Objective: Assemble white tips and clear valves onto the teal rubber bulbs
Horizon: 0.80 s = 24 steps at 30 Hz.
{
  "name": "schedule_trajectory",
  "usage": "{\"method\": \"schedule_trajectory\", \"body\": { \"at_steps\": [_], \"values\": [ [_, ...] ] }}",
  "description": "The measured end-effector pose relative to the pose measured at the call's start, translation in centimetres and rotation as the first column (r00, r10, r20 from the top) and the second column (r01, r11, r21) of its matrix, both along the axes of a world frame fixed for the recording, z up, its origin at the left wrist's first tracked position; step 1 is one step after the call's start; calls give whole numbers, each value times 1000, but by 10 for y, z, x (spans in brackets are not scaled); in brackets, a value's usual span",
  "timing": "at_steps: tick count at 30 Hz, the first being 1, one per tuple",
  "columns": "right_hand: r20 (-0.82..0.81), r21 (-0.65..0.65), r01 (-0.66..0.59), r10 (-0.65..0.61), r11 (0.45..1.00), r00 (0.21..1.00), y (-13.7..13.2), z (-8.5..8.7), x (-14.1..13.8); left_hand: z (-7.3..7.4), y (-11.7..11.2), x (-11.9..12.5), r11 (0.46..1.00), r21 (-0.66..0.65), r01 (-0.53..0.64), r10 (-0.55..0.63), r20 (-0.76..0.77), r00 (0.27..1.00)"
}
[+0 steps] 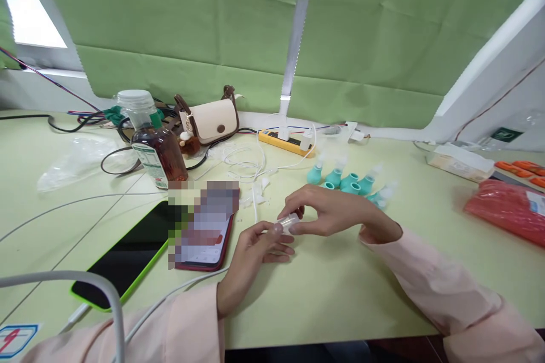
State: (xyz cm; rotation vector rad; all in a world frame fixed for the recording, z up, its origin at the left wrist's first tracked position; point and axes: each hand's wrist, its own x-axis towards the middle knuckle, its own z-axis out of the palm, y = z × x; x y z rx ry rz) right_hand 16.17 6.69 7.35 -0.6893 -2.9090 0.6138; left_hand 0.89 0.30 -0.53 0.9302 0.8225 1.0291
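Clear plastic, the small tube piece point(289, 220) is held between both hands just above the pale green worktop point(340, 295), near its middle. The left hand point(255, 249) rises from 7 o'clock, its grip of thumb and forefinger pinching the piece's near end. The right hand point(330, 212) comes in from 4 o'clock, wrist bent, palm down, fingertips pinching the far end. Teal nozzles point(347, 180) stand at 1 o'clock.

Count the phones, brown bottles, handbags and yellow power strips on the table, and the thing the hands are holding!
2 phones: green-cased phone, red-cased phone
1 brown bottle
1 handbag
1 yellow power strip
1 small clear piece, pinched between left hand and right hand
Total: 6
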Motion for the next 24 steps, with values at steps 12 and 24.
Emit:
{"method": "schedule_trajectory", "body": {
  "at_steps": [12, 24],
  "values": [
    [132, -44, 92, -85, 995, 988, 29, -17, -4, -7, 4, -3, 992, -50, -118, 120, 30, 992],
    [-113, 337, 278, -254, 900, 961, 43, -78, -27, -4, 1, -1, 999, -41, -33, 32, -23, 999]
  ]
}}
